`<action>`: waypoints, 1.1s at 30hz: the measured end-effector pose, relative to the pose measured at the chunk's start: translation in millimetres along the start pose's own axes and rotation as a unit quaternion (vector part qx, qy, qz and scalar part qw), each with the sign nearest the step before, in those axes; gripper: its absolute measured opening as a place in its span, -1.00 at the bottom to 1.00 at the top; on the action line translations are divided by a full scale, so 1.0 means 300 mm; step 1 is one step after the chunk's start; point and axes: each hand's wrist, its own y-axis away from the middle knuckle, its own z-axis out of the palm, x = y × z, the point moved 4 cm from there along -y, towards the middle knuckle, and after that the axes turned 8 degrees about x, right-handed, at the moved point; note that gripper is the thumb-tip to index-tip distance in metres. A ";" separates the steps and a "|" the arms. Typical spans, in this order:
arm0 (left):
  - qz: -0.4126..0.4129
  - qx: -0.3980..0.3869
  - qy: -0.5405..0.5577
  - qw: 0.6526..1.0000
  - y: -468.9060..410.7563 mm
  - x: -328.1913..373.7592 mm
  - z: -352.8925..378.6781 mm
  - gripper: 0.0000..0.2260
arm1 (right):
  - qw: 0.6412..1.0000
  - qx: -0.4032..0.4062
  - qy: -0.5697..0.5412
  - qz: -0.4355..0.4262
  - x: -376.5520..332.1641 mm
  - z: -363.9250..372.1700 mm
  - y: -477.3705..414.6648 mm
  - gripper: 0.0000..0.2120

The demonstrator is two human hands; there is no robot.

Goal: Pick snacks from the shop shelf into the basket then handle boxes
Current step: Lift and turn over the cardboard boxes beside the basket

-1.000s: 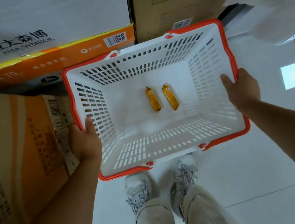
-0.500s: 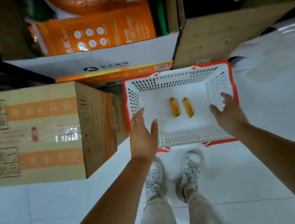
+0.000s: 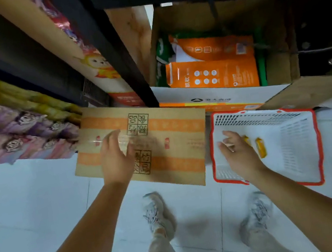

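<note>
two bare hands are held out above the white floor (image 3: 31,203). at far left, purple packets (image 3: 8,134) are stacked on a low shelf. just right of them, a cardboard box (image 3: 174,144) with orange bands is set on the floor. the left hand (image 3: 115,158) is spread over its top, fingers straight and apart, nothing gripped; whether the box is touched cannot be told. beside the box, the basket (image 3: 294,148), white with a red rim, is placed. the right hand (image 3: 240,153) is held over its left half, fingers loosely apart, nothing held. two yellow snack packets (image 3: 261,147) are seen on the basket's bottom, one partly hidden by that hand.
</note>
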 end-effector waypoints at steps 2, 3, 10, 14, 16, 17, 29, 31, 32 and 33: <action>-0.040 -0.017 -0.029 0.999 -0.110 -0.172 -0.048 -0.57 | 1.000 0.009 -0.001 -0.007 -0.109 0.080 0.003 -0.58; -0.052 -0.032 -0.034 0.998 -0.157 -0.247 -0.059 -0.55 | 1.000 0.020 -0.007 0.000 -0.148 0.115 0.000 -0.58; -0.164 -0.135 0.019 0.977 -0.388 -0.470 -0.062 -0.20 | 0.989 0.094 -0.016 0.115 -0.244 0.271 -0.089 -0.20; -0.153 -0.153 0.053 0.975 -0.491 -0.498 0.018 -0.22 | 0.981 0.122 -0.036 0.149 -0.216 0.283 -0.147 -0.20; -0.158 -0.165 0.063 0.972 -0.504 -0.503 0.042 -0.15 | 0.986 0.094 -0.037 0.135 -0.213 0.301 -0.165 -0.43; -0.165 -0.165 0.068 0.970 -0.506 -0.507 0.050 -0.10 | 0.986 0.096 -0.043 0.131 -0.208 0.306 -0.171 -0.48; -0.211 -0.140 0.188 0.949 -0.315 -0.561 -0.130 -0.16 | 0.965 0.172 -0.170 0.100 -0.193 0.249 0.125 -0.55; -0.212 -0.140 0.190 0.948 -0.248 -0.581 -0.158 -0.15 | 0.964 0.168 -0.185 0.089 -0.193 0.244 0.171 -0.49; -0.221 -0.138 0.189 0.947 -0.213 -0.579 -0.168 -0.18 | 0.965 0.165 -0.186 0.088 -0.190 0.243 0.180 -0.45; -0.232 -0.139 0.185 0.945 -0.177 -0.583 -0.166 -0.21 | 0.966 0.156 -0.186 0.088 -0.180 0.244 0.181 -0.44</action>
